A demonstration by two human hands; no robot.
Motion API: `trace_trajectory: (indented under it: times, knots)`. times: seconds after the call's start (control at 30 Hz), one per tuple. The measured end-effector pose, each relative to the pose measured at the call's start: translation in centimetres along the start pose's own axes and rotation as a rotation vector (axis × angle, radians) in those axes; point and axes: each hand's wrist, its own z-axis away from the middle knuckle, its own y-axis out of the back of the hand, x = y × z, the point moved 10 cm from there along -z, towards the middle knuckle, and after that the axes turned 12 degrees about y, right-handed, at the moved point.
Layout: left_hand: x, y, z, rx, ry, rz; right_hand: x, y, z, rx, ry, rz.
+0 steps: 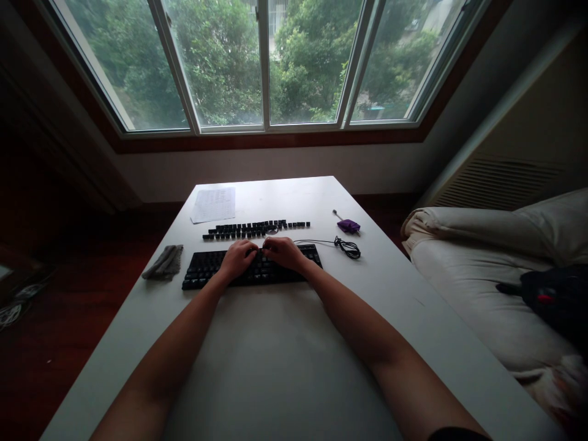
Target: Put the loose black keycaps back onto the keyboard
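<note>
A black keyboard (203, 266) lies on the white table, many of its keys in place. My left hand (239, 257) rests over its middle, fingers curled in toward the upper rows. Close beside it, my right hand (282, 251) has thumb and fingers pinched together above the keyboard's back edge. Whatever is between the fingers of either hand is too small or hidden to make out. Just behind stand rows of loose black keycaps (243, 231). Near the right end of these rows lies a small, thin, rounded object (272, 231) that I cannot identify.
On the table (275, 367) are a printed paper sheet (214, 204), a grey cloth (164, 262), a coiled black cable (348, 247) and a purple bundle (348, 226) with a thin stick beside it. A cream sofa (463, 275) stands right, a dark bag (555, 300) on it.
</note>
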Motion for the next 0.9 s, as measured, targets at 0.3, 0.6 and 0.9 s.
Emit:
trace_trajectory:
  times: [0.3, 0.6, 0.9]
  knots:
    - [0.0, 0.0, 0.0, -0.004, -0.007, 0.008, 0.6, -0.6, -0.1, 0.052, -0.102, -0.46]
    - [0.1, 0.0, 0.1, -0.012, 0.003, 0.005, 1.2, 0.2, -0.1, 0.103, -0.17, -0.473]
    - [1.0, 0.4, 0.4, -0.022, -0.035, 0.035, 4.9, 1.3, 1.2, 0.267, -0.293, -0.672]
